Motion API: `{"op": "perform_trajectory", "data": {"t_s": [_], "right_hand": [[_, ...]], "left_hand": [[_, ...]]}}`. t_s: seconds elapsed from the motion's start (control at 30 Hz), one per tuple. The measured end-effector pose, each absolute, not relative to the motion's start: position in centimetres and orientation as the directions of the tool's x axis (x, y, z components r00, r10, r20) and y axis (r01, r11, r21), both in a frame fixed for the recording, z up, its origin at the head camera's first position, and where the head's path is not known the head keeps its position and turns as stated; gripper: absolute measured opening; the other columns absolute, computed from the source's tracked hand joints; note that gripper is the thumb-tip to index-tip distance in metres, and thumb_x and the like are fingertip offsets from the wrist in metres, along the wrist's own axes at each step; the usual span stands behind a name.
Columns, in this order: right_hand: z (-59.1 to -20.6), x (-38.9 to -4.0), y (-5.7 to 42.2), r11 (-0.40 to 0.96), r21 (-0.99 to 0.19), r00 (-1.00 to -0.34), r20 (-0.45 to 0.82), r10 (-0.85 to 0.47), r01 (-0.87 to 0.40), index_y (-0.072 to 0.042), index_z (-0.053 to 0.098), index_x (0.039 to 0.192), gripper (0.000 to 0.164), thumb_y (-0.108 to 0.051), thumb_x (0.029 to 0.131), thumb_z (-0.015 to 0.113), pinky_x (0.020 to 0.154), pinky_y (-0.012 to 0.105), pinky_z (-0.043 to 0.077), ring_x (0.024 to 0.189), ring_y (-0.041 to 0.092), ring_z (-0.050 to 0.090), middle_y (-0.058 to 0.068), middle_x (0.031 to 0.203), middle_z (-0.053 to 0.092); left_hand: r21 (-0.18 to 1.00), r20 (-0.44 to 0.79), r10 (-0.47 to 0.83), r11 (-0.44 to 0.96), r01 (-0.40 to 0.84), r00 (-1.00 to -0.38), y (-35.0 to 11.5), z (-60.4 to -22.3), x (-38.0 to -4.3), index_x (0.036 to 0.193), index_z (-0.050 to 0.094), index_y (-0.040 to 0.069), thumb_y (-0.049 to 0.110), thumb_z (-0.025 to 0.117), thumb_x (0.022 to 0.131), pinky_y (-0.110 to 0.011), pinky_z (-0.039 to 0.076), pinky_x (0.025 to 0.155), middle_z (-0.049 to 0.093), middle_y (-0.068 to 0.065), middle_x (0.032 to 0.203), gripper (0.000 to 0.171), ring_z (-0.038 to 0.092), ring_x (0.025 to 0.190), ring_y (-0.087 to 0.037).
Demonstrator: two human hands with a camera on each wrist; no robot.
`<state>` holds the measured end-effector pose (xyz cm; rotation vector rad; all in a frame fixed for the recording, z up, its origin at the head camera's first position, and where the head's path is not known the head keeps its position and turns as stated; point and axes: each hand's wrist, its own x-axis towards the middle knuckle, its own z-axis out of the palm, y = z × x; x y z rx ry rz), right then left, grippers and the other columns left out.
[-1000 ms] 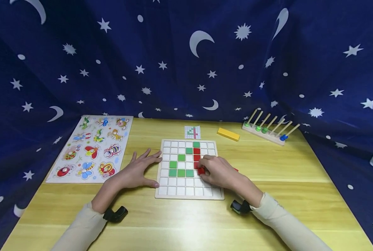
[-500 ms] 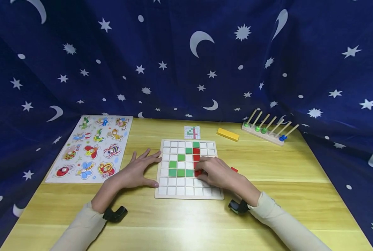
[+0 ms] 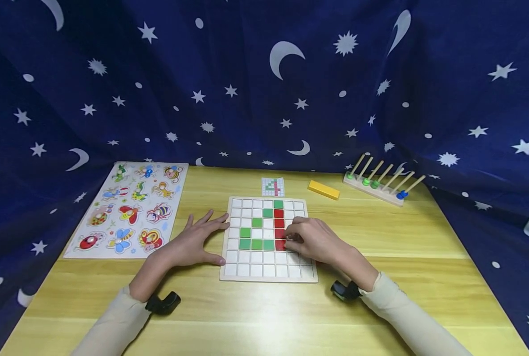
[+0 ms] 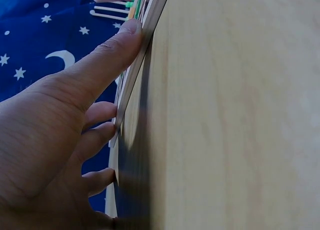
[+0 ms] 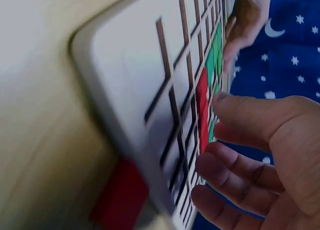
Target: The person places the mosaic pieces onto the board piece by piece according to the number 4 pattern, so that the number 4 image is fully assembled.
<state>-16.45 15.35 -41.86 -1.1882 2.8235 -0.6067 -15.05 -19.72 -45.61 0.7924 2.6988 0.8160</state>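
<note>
A white grid board [image 3: 250, 270] in a pale frame lies on the table, bearing green tiles [image 3: 257, 244] and a column of red tiles [image 3: 279, 223]. My left hand [image 3: 193, 244] has its fingers spread, with thumb and fingertips touching the board's left edge; the left wrist view shows the thumb [image 4: 107, 55] against that edge. Over the board's right part hovers my right hand [image 3: 315, 240], loosely bent beside the lowest red tile [image 3: 280, 245], which sits flat in its cell. Nothing shows between its fingers. A loose red tile [image 5: 120, 195] lies by the board's right edge, hidden in the head view.
A small pattern card [image 3: 272, 187] lies behind the board, with a yellow block [image 3: 323, 190] to its right. Farther right stands a wooden peg rack [image 3: 375, 190] with green and blue rings. An insect puzzle board [image 3: 130, 212] lies at left. A starry cloth [image 3: 246, 74] hangs behind.
The right hand pinched a tilted red tile, then set it into the cell below the other red ones. It has since let go and shifted slightly right. The left hand stays put.
</note>
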Motion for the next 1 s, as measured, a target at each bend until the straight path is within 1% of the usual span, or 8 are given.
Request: {"op": "perform_trajectory", "data": {"t_s": [0.1,0.27,0.5,0.73,0.87,1.0], "right_hand": [[-41.7,-16.5,16.6,0.667,-0.335,-0.735,0.145,-0.662,-0.666,-0.011,0.078,0.096,0.011,-0.018,0.086,0.079,0.06,0.026,0.046,0.069,0.008,0.056,-0.003,0.088,0.066],[-41.5,-16.3,18.7,0.724,-0.323,-0.785,0.116,-0.608,-0.609,-0.01,0.077,0.095,0.011,-0.016,0.086,0.079,0.059,0.028,0.045,0.067,0.009,0.054,-0.003,0.084,0.064],[-41.6,-16.0,21.5,0.77,-0.287,-0.817,0.097,-0.568,-0.57,-0.01,0.075,0.092,0.011,-0.012,0.082,0.08,0.053,0.027,0.04,0.061,0.008,0.047,-0.004,0.074,0.058],[-41.7,-15.8,23.1,0.811,-0.266,-0.849,0.072,-0.523,-0.522,-0.009,0.076,0.093,0.015,-0.013,0.08,0.081,0.055,0.031,0.043,0.063,0.01,0.048,-0.002,0.079,0.063],[-41.7,-15.8,23.5,0.82,-0.264,-0.858,0.068,-0.51,-0.508,-0.008,0.076,0.094,0.016,-0.01,0.079,0.081,0.055,0.032,0.043,0.062,0.012,0.048,-0.001,0.078,0.063],[-41.8,-16.0,23.8,0.849,-0.247,-0.881,0.058,-0.469,-0.468,-0.007,0.076,0.096,0.02,-0.009,0.076,0.082,0.054,0.032,0.043,0.062,0.013,0.048,-0.001,0.078,0.062]], "left_hand": [[0.564,-0.041,0.552,0.701,0.436,-0.833,-19.7,-45.6,-15.1,0.151,0.046,0.019,0.057,0.083,0.074,-0.071,-0.007,0.111,0.023,0.002,0.164,0.094,0.007,0.151,-0.036],[0.566,-0.043,0.551,0.701,0.435,-0.833,-19.7,-45.6,-15.1,0.151,0.046,0.019,0.058,0.082,0.074,-0.07,-0.007,0.111,0.024,0.003,0.164,0.094,0.007,0.151,-0.036],[0.567,-0.04,0.549,0.7,0.433,-0.835,-19.8,-45.5,-15.1,0.151,0.046,0.019,0.057,0.083,0.073,-0.07,-0.008,0.111,0.025,0.002,0.164,0.095,0.008,0.151,-0.036],[0.565,-0.039,0.546,0.703,0.432,-0.837,-19.9,-45.5,-15.2,0.152,0.045,0.019,0.057,0.084,0.073,-0.071,-0.007,0.111,0.025,0.001,0.164,0.096,0.008,0.151,-0.036],[0.566,-0.041,0.544,0.704,0.429,-0.838,-19.9,-45.5,-15.1,0.152,0.045,0.02,0.057,0.083,0.073,-0.07,-0.007,0.111,0.025,0.002,0.164,0.096,0.008,0.151,-0.035],[0.566,-0.04,0.546,0.703,0.431,-0.837,-19.8,-45.5,-15.1,0.152,0.045,0.021,0.059,0.083,0.073,-0.07,-0.008,0.112,0.025,0.002,0.164,0.096,0.008,0.151,-0.035]]}}
